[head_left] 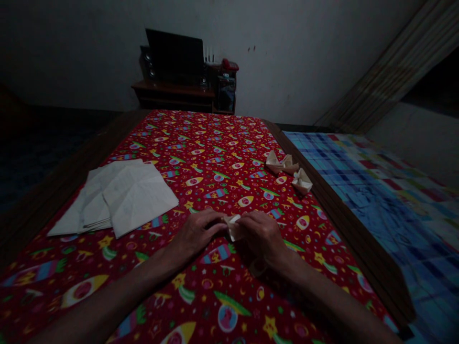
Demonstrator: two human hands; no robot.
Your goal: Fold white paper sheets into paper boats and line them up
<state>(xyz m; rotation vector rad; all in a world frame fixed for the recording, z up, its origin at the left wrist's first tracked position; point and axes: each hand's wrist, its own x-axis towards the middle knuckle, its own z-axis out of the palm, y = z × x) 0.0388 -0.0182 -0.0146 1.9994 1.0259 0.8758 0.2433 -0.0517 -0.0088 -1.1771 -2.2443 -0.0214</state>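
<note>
A small folded piece of pale paper lies on the red patterned tablecloth between my two hands. My left hand rests on the cloth with its fingertips pinched on the paper's left side. My right hand is curled over the paper's right side, fingers closed on it. A stack of flat white paper sheets lies to the left of my left hand. Two finished folded paper shapes sit near the table's right edge, beyond my right hand.
The table's dark wooden edge runs along the right. A blue checked mat covers the floor to the right. A dark cabinet with a screen and small items stands against the far wall. The room is dim.
</note>
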